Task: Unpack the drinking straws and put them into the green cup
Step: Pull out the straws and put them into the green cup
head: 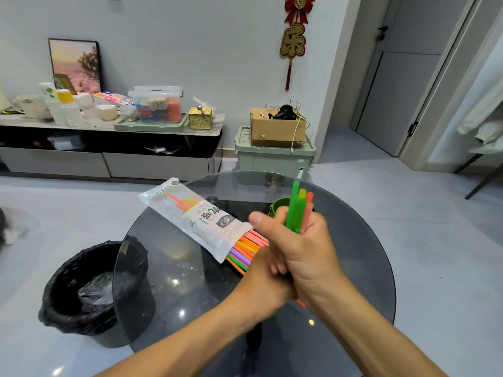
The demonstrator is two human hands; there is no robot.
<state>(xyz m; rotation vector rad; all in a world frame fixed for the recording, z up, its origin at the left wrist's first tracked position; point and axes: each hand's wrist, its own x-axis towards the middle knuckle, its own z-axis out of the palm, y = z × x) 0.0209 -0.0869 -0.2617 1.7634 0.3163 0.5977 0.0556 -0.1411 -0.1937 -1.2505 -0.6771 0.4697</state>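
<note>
A white plastic straw package (201,220) hangs in the air over the round glass table (174,268), its open end down and to the right, with coloured straws (245,250) sticking out. My left hand (262,281) grips those protruding straw ends, mostly hidden behind my right hand. My right hand (299,246) is fisted around a bunch of green, yellow and pink straws (299,208) that point upward. The green cup (277,206) stands on the table just behind my right hand, only its rim showing.
A black bin (92,289) lined with a bag stands on the floor left of the table. Further back are a low cabinet (109,148) crowded with cups and boxes, and a green crate (272,156) with a cardboard box on top.
</note>
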